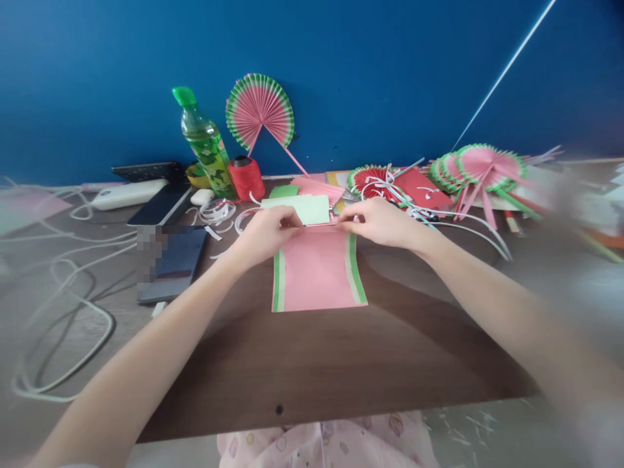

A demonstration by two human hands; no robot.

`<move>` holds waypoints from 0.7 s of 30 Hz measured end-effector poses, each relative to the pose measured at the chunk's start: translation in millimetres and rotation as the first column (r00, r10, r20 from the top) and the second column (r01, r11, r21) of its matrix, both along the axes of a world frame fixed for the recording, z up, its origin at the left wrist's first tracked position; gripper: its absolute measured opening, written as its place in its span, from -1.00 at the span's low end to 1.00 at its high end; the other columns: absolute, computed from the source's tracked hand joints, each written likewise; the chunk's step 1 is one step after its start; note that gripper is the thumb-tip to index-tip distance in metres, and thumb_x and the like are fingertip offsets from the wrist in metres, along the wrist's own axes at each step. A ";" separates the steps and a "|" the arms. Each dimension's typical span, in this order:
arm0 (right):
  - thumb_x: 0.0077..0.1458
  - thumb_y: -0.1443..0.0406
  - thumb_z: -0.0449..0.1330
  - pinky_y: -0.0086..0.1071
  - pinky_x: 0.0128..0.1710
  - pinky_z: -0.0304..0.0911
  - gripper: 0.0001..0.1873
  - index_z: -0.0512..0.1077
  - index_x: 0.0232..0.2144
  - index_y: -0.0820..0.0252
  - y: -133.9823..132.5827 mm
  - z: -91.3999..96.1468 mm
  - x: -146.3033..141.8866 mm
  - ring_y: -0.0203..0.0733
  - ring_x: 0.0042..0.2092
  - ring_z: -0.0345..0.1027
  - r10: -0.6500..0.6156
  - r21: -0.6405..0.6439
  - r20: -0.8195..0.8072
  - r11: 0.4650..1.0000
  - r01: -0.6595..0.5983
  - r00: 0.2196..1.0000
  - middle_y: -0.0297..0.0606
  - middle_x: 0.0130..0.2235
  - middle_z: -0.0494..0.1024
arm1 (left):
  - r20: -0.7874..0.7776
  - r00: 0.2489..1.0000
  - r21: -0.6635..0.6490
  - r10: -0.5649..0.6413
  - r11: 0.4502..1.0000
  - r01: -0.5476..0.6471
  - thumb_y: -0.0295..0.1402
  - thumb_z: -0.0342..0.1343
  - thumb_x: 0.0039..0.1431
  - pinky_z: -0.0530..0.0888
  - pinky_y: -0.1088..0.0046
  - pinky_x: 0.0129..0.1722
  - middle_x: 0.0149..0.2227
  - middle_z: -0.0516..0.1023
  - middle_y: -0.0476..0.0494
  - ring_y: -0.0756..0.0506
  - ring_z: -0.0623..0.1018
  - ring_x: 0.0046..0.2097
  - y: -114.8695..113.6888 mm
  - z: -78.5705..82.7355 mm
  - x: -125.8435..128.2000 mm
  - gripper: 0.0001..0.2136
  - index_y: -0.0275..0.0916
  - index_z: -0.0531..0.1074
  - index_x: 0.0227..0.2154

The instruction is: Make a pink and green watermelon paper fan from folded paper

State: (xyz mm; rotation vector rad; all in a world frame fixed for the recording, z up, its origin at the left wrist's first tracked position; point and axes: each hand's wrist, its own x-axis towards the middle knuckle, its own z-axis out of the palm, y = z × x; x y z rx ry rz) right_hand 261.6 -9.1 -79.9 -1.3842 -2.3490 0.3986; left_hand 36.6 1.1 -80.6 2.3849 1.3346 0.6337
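Observation:
A pink sheet of paper [316, 273] with green and pale-green strips along its left and right sides lies on the brown table. Its far edge is pinched at two corners. My left hand [270, 231] grips the far left corner between thumb and fingers. At the far right corner, my right hand [377, 222] pinches the same edge. Between the hands the far edge looks narrowly folded or raised. Just beyond it lies a pale-green piece of paper [305, 209], with a darker green piece [283, 191] behind.
A finished pleated paper fan [260, 107] leans on the blue wall beside a green bottle [207, 146] and a red thread spool [247, 179]. More fans [487, 166] lie at right. A tablet [178, 263] and white cables [97, 325] are at left.

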 end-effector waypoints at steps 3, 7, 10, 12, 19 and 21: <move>0.09 0.29 0.08 -0.44 -0.41 0.07 -0.80 0.49 -0.44 0.22 -3.5 2.0 -2.5 -0.36 -0.49 0.26 -0.064 0.171 0.013 0.983 0.061 0.998 -0.34 -0.50 0.50 | -0.030 0.999 0.151 0.039 0.988 -0.034 -0.40 0.08 0.02 0.30 0.47 -0.35 -0.42 0.47 -0.02 -0.01 0.40 -0.35 -1.8 2.8 -0.4 -0.93 -0.26 0.39 -0.51; 0.20 0.24 -0.01 -0.42 -0.37 0.11 -0.70 0.48 -0.36 0.24 -9.3 0.2 -7.5 -0.27 -0.31 0.35 -0.149 0.524 -0.014 0.841 0.134 0.989 -0.20 -0.29 0.56 | -0.033 0.987 0.479 0.157 0.870 -0.122 -0.34 0.03 0.11 0.30 0.41 -0.33 -0.37 0.43 -0.10 -0.07 0.38 -0.28 -5.1 4.6 -1.8 -0.89 -0.22 0.36 -0.47; 0.25 0.18 -0.10 -0.41 -0.35 0.13 -0.62 0.46 -0.32 0.24 -11.8 -1.2 -7.7 -0.26 -0.25 0.36 -0.181 0.652 0.015 0.748 0.128 0.983 -0.15 -0.16 0.53 | -0.065 0.979 0.657 0.191 0.747 -0.102 -0.33 -0.05 0.16 0.30 0.33 -0.27 -0.37 0.41 -0.14 -0.11 0.37 -0.25 -5.0 1.8 -4.4 -0.85 -0.20 0.34 -0.48; 0.26 0.18 -0.13 -0.40 -0.33 0.14 -0.59 0.45 -0.33 0.22 -10.5 -1.5 -5.2 -0.26 -0.25 0.35 -0.172 0.663 0.089 0.745 0.071 0.981 -0.17 -0.19 0.53 | -0.127 0.975 0.707 0.184 0.706 -0.041 -0.32 -0.07 0.17 0.28 0.28 -0.25 -0.39 0.40 -0.14 -0.12 0.37 -0.26 -3.1 -1.6 -6.7 -0.83 -0.19 0.32 -0.50; 0.24 0.14 -0.13 -0.29 -0.25 0.15 -0.60 0.44 -0.39 0.15 -3.4 1.0 6.1 -0.22 -0.26 0.27 -0.040 0.620 0.259 0.773 -0.134 0.965 -0.24 -0.25 0.52 | -0.250 0.952 0.714 0.174 0.698 0.060 -0.31 -0.10 0.17 0.28 0.21 -0.20 -0.40 0.38 -0.12 -0.14 0.40 -0.22 -2.4 -6.4 -10.2 -0.82 -0.19 0.25 -0.52; 0.24 0.15 -0.12 -0.28 -0.23 0.16 -0.62 0.44 -0.37 0.14 -6.3 2.0 5.6 -0.22 -0.25 0.26 -0.084 0.653 0.214 0.753 -0.079 0.973 -0.24 -0.23 0.52 | -0.214 0.960 0.713 0.179 0.701 0.029 -0.32 -0.10 0.17 0.28 0.18 -0.17 -0.38 0.39 -0.12 -0.15 0.41 -0.20 -5.1 -4.3 -10.2 -0.84 -0.18 0.25 -0.51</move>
